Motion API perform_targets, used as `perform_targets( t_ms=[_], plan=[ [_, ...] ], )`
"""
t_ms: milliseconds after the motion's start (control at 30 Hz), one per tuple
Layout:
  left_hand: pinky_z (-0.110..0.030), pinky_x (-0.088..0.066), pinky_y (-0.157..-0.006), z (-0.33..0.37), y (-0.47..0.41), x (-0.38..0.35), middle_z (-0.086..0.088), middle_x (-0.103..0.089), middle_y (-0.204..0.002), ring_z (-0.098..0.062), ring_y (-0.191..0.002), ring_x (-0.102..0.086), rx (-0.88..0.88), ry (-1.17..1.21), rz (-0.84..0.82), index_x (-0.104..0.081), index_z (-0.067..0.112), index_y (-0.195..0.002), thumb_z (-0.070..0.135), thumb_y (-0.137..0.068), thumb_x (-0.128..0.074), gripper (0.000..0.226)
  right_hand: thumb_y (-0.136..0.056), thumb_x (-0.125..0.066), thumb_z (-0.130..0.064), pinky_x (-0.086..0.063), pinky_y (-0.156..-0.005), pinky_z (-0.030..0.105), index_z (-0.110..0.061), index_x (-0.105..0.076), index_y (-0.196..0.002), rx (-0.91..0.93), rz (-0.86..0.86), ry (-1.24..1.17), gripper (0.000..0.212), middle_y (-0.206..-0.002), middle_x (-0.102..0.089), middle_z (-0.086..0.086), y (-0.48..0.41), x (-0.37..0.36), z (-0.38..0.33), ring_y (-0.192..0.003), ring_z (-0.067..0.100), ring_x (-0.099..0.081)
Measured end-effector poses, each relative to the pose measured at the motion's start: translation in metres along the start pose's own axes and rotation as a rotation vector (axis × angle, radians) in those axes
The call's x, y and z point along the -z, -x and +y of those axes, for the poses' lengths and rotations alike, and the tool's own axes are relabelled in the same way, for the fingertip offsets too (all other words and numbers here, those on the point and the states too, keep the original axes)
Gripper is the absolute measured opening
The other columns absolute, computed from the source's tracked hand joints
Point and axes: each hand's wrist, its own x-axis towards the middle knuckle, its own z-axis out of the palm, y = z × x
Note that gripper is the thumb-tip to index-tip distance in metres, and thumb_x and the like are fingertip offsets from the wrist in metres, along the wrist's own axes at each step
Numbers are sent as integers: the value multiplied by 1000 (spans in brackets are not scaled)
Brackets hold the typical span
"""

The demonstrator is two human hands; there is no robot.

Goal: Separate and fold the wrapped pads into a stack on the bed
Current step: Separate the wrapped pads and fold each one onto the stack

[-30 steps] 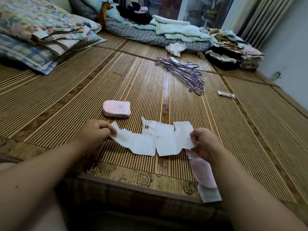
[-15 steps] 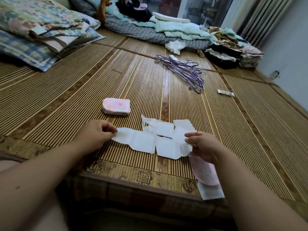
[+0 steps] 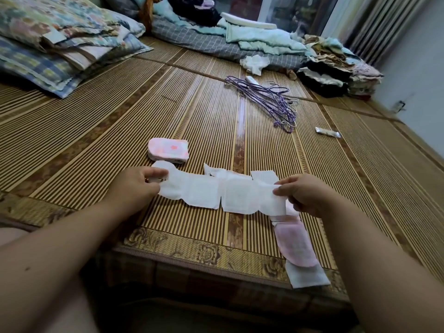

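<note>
A white unfolded pad (image 3: 223,193) is stretched flat just above the bamboo mat near the bed's front edge. My left hand (image 3: 137,183) pinches its left end and my right hand (image 3: 302,193) pinches its right end. Behind its left end sits a small stack of folded pink wrapped pads (image 3: 168,150). A pink pad on a white wrapper (image 3: 295,243) lies at the front edge below my right hand, its tip hanging over the border.
Purple wire hangers (image 3: 269,97) lie mid-mat, with a small silver packet (image 3: 328,133) to their right. Pillows (image 3: 60,39) are piled at back left, folded clothes and bedding (image 3: 264,39) along the back. The bamboo mat (image 3: 96,131) ends at a patterned border.
Both hands have lifted and pulled the white pad out straighter. My left hand moved slightly up towards the pink stack, and my right hand shifted right along the pad's end.
</note>
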Motion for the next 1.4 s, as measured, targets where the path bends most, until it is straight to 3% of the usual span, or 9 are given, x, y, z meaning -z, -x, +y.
perform_targets(
  t_ms=[133,233,367,600,867,1000,1167,1300,1400],
  plan=[
    [-24,-46,-65,-1,-1,-1,-3,-71,-107,6,-79,-55,1,-7,-17,-70,16,-114,2,-79,-58,39,-77,-75,-9,-58,-79,45,-12,-62,-83,50,58,-2,14,-93,-67,13,-7,-1,-1,-86,29,-68],
    [-23,-46,-65,1,-1,-3,2,-69,-110,8,-77,-55,-9,0,-27,-67,17,-117,4,-80,-58,40,-78,-75,-11,-58,-63,36,-9,-65,-92,31,52,-76,18,-89,-67,12,-8,-4,-2,-78,24,-67],
    [-22,-44,-73,4,-2,-6,11,-65,-100,-7,-85,-62,-32,20,-25,-67,17,-117,5,-80,-59,39,-80,-73,-8,-42,-43,24,-11,-64,-103,60,21,-68,25,-64,-56,6,-8,-20,-7,-45,11,-47],
    [-12,-40,-76,4,-5,-8,8,-66,-107,-4,-95,-58,-71,82,-63,-67,15,-117,4,-80,-60,39,-82,-71,-9,-55,-56,26,-17,-64,-92,102,-76,-8,15,-83,-70,10,-12,-66,-21,-63,14,-69],
    [-7,-43,-73,10,-2,-5,6,-67,-107,3,-87,-59,-87,71,-79,-66,16,-118,4,-79,-61,41,-85,-68,-11,-60,-64,33,-16,-63,-102,75,-118,92,18,-87,-72,10,-16,-86,-25,-71,19,-72],
    [-15,-45,-79,15,-1,-5,5,-67,-108,-2,-94,-61,-94,77,-89,-66,17,-119,4,-80,-61,41,-95,-54,-26,-56,-58,31,-22,-58,-101,35,-139,53,8,-87,-73,10,-14,-88,-27,-67,20,-71],
    [-23,-42,-93,27,-4,-9,2,-63,-125,-7,-106,-56,-127,70,-132,-64,20,-121,5,-80,-61,44,-99,-46,-24,-54,-57,32,-18,-59,-111,47,-33,28,18,-91,-70,7,-11,-82,-25,-72,21,-70],
    [-26,-55,-71,43,-3,-21,7,-62,-122,-14,-85,-65,-164,27,-285,-64,31,-118,8,-81,-57,44,-96,-50,-17,-53,-61,32,-14,-62,-107,99,122,-5,16,-91,-68,7,-5,-69,-13,-76,21,-68],
    [-18,-48,-52,51,-2,-37,10,-61,-109,-5,-61,-60,-117,36,-449,-63,37,-116,9,-86,-54,42,-94,-54,-17,-55,-64,37,-14,-63,-103,88,140,7,13,-91,-68,8,1,-60,-3,-77,21,-68]
  ],
)
